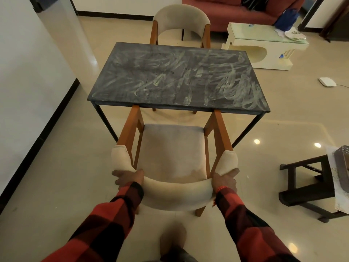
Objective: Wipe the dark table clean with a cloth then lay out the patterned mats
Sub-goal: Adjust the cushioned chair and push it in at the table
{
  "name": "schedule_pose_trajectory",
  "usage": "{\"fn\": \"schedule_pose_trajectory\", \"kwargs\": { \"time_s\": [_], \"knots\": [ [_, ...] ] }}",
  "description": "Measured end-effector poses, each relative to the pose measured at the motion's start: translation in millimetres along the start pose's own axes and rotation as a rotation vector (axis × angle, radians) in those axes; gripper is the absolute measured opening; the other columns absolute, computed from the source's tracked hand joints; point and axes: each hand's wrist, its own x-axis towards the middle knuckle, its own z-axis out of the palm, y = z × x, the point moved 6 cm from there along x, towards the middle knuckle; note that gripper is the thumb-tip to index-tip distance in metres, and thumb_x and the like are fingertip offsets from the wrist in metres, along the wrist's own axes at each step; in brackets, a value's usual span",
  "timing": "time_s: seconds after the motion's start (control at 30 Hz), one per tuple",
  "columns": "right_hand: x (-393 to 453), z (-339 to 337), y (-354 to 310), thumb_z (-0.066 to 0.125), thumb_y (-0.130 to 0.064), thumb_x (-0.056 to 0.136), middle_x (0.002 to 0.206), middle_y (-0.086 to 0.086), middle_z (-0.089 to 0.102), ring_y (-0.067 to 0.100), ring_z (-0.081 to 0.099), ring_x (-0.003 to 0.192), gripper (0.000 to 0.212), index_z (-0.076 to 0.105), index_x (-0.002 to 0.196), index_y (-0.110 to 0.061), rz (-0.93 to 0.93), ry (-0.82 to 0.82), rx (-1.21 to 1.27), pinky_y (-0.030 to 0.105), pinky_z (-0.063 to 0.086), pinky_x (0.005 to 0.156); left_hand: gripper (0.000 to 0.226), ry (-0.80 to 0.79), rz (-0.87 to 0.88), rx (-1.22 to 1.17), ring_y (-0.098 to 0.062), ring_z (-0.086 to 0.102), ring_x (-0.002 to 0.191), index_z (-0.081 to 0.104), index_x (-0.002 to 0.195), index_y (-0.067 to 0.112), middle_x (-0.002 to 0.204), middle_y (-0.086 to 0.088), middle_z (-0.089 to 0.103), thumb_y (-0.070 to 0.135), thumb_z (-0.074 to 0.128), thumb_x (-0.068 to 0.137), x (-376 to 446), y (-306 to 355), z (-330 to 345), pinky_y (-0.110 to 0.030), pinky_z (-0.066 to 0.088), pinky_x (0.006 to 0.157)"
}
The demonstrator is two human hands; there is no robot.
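Note:
The dark table (143, 59) stands ahead of me, its top covered in pale chalky smears. A beige padded chair (173, 148) with orange wooden arms sits at the table's near side, its front tucked under the edge. My left hand (128, 177) grips the left end of the chair's curved backrest. My right hand (225, 179) grips the right end of the same backrest. No cloth shows in view. A patterned sheet (335, 178) that may be a mat lies at the right edge on a dark stool.
A second beige chair (181, 21) stands at the table's far side. A cream glass-topped coffee table (264, 44) and a red sofa (226, 14) lie beyond, right. A dark wooden stool (306, 188) stands at right. A white wall (28, 82) runs along the left.

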Motion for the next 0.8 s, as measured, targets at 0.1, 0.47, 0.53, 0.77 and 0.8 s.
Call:
{"fn": "schedule_pose_trajectory", "kwargs": {
  "time_s": [0.1, 0.47, 0.53, 0.77, 0.8],
  "knots": [
    [3.7, 3.0, 0.1, 0.060, -0.040, 0.091, 0.132, 0.019, 0.051, 0.045, 0.056, 0.113, 0.086, 0.000, 0.152, -0.031, -0.010, 0.006, -0.032, 0.062, 0.050, 0.095, 0.092, 0.020, -0.005, 0.028, -0.046, 0.058, 0.113, 0.021, 0.146, 0.020, 0.134, -0.019, 0.049, 0.020, 0.080, 0.076, 3.6, 1.5, 0.5, -0.061, 0.053, 0.091],
    [16.9, 7.8, 2.9, 0.063, -0.045, 0.088, 0.128, 0.016, 0.051, 0.043, 0.057, 0.110, 0.089, 0.000, 0.150, -0.034, -0.031, 0.040, -0.046, 0.058, 0.051, 0.089, 0.095, 0.034, 0.031, 0.050, -0.045, 0.057, 0.115, 0.019, 0.148, 0.020, 0.136, -0.019, 0.047, 0.023, 0.081, 0.076, 16.0, 3.1, 4.4, -0.060, 0.053, 0.091],
    [18.6, 6.7, 6.0, 0.062, -0.047, 0.087, 0.129, 0.016, 0.051, 0.043, 0.057, 0.110, 0.089, 0.001, 0.150, -0.034, -0.036, 0.034, -0.045, 0.057, 0.051, 0.089, 0.097, 0.025, 0.046, 0.037, -0.046, 0.056, 0.116, 0.018, 0.149, 0.021, 0.137, -0.019, 0.046, 0.024, 0.081, 0.076, 18.1, 1.9, 5.6, -0.061, 0.053, 0.092],
    [16.0, 5.2, -38.4, 0.060, -0.056, 0.080, 0.165, 0.010, 0.003, 0.039, 0.016, 0.149, 0.091, 0.014, 0.154, -0.028, -0.485, 0.182, -0.586, 0.065, 0.024, 0.112, 0.106, 0.205, 0.546, 0.533, -0.039, 0.011, 0.151, 0.009, 0.155, 0.023, 0.166, -0.011, 0.006, 0.049, 0.075, 0.077, 5.6, 29.0, -1.8, -0.065, 0.024, 0.114],
    [15.0, 8.9, -46.7, 0.058, -0.058, 0.081, 0.166, 0.009, 0.001, 0.038, 0.010, 0.150, 0.089, 0.016, 0.154, -0.029, -0.530, 0.180, -0.652, 0.066, 0.020, 0.113, 0.101, 0.199, 0.662, 0.628, -0.037, 0.006, 0.153, 0.013, 0.155, 0.024, 0.167, -0.010, 0.004, 0.052, 0.072, 0.079, 2.0, 37.7, 1.6, -0.063, 0.018, 0.117]
  ]
}}
